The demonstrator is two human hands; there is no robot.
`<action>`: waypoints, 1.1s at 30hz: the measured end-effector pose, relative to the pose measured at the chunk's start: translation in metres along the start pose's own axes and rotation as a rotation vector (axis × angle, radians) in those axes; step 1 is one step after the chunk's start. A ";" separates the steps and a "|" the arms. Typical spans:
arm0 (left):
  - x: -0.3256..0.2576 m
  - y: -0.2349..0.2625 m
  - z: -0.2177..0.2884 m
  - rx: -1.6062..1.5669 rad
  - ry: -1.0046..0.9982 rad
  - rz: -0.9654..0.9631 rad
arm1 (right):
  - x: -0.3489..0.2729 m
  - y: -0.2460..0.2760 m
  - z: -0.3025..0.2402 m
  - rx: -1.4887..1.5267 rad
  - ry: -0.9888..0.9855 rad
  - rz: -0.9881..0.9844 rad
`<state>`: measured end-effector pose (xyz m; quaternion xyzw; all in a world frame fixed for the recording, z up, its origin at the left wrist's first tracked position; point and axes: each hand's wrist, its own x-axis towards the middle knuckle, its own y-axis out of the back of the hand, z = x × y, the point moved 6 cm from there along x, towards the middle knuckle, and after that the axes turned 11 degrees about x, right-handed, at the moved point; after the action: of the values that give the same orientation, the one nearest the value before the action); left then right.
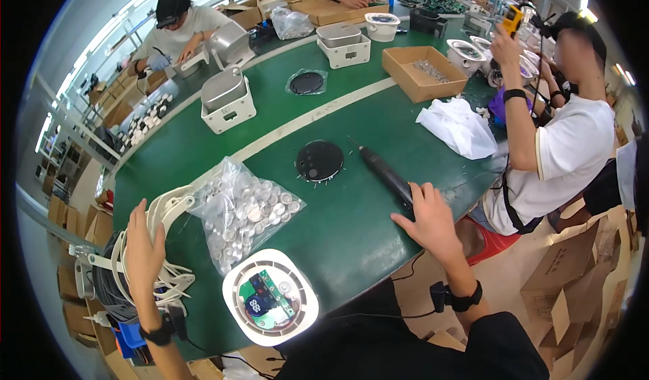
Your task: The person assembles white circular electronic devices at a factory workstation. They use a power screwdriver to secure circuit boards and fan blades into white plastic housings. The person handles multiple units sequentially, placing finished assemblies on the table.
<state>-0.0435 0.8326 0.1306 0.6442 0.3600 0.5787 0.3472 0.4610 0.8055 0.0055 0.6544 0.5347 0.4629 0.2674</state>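
Observation:
My left hand (145, 248) is beside a bundle of white curved plastic handles (172, 208) at the table's left edge, its fingers stretched out and apart. My right hand (433, 221) rests at the rear end of a black electric screwdriver (385, 170) lying on the green table; its thumb and fingers are spread around that end, not closed. Nearest to me sits a white rounded housing (232, 299) with a green circuit board (274, 295) exposed inside. A clear bag of round silvery parts (253, 211) lies beyond it. A black round disc (320, 160) lies mid-table.
White bases with metal containers (228, 103) stand across the table. A cardboard box of small screws (422, 76) and a white plastic bag (460, 127) lie at right. A co-worker (568, 130) sits close on the right; others work at the far side.

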 end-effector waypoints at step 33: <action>-0.016 0.084 0.232 -0.629 -0.550 -0.155 | 0.060 0.051 -0.155 2.043 0.132 0.150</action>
<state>0.1915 0.7694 0.1745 0.6084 0.1072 0.4389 0.6525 0.3462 0.8253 0.1345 0.5745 0.6450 -0.1628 -0.4769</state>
